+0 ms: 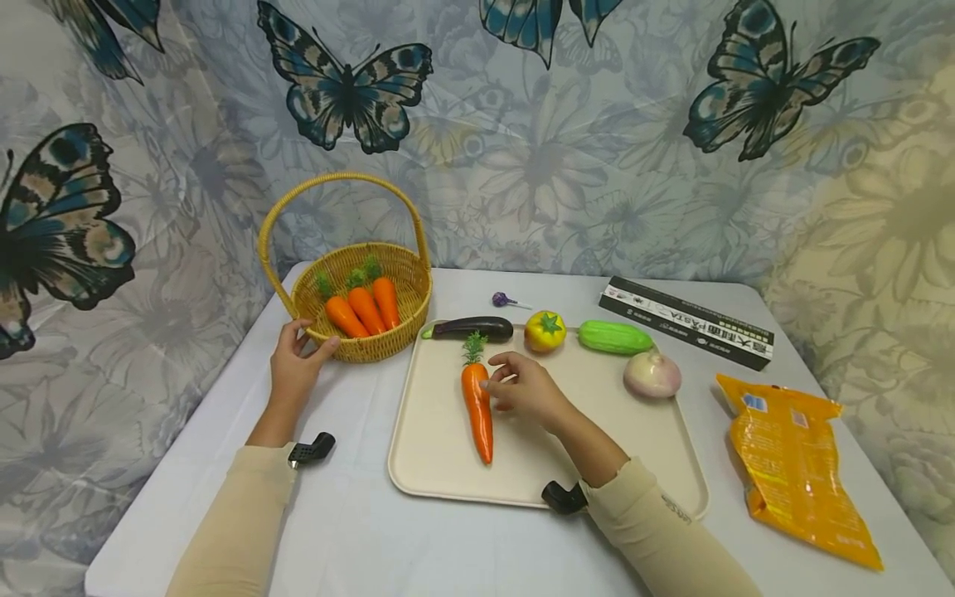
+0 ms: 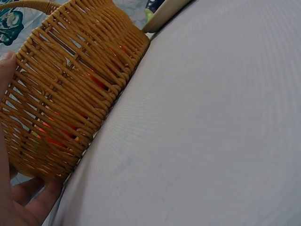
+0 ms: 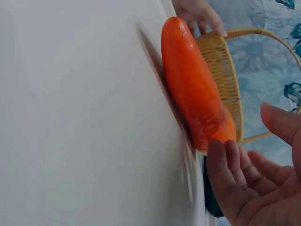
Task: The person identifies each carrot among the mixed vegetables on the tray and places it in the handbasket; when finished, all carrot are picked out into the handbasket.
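A wicker basket (image 1: 373, 348) with a tall handle holds several orange carrots (image 1: 366, 308) with green tops. My left hand (image 1: 296, 362) grips its near left side, thumb at the rim; in the left wrist view the fingers (image 2: 40, 197) reach round the lower wall. One carrot (image 1: 478, 410) lies on a cream tray (image 1: 429, 464), leafy top pointing away from me. Beside its upper end is my right hand (image 1: 528, 391), fingers loosely bent and thumb apart. In the right wrist view its fingertips (image 3: 217, 150) are right at the carrot's thick end.
An eggplant (image 1: 477, 328), a yellow tomato-like vegetable (image 1: 545, 332), a green cucumber-like vegetable (image 1: 615, 337) and an onion (image 1: 652, 375) lie along the tray's far and right edges. Beyond are a wrapped lollipop (image 1: 500, 299) and a black pasta box (image 1: 686, 322). An orange bag (image 1: 802, 468) lies right.
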`<state>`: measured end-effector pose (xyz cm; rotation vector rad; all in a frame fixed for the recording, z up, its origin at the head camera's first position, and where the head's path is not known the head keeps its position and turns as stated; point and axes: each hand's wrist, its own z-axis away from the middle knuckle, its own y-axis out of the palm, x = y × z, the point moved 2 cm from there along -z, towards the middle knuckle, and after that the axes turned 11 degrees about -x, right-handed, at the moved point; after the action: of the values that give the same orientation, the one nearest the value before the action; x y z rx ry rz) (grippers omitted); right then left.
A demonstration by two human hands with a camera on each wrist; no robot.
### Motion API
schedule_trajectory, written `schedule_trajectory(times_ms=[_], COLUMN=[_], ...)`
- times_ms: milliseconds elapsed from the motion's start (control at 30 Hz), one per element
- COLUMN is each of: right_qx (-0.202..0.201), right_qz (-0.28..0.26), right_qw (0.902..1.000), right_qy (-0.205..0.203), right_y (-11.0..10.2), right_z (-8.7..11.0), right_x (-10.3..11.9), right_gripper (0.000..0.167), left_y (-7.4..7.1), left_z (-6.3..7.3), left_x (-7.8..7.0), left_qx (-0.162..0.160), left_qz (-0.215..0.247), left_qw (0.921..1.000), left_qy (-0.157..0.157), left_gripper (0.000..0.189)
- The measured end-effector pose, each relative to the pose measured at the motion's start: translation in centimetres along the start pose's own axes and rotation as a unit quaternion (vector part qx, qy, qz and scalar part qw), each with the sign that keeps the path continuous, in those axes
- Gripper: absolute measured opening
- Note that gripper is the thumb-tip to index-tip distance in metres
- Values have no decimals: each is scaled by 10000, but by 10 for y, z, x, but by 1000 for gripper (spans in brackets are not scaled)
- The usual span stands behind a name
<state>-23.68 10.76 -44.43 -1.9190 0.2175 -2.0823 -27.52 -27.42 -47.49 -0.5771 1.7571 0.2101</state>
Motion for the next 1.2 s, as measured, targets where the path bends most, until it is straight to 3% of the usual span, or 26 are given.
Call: schedule_trajectory(times_ms=[100, 233, 467, 600, 833, 1200], right_qx=[-22, -35, 259, 410, 599, 816], right_qz=[414, 1323, 2222, 2342, 2075, 1781], right_qw=[9991, 9912, 9740, 9707, 9764, 9806], right_qy=[101, -85, -344, -348, 14, 115], right_y=[0, 3, 11, 15, 19, 20], right_z=[2, 3, 3, 3, 4, 2], right_x=[-1, 3, 5, 3, 4, 3], right_gripper=[55, 63, 70, 71, 71, 72], left_y=[-1, -2, -2, -2, 0, 2], left_z=[6, 13, 16, 15, 1, -1], left_x=[-10, -22, -21, -18, 10, 8], left_qx=[-2, -30, -12, -10, -39, -21], left_qz=[41, 61, -19, -16, -10, -63], left_qw=[10000, 10000, 10000, 10000, 10000, 9999], left_qy=[-25, -2, -24, 25, 4, -87], left_gripper=[62, 59, 60, 63, 67, 68])
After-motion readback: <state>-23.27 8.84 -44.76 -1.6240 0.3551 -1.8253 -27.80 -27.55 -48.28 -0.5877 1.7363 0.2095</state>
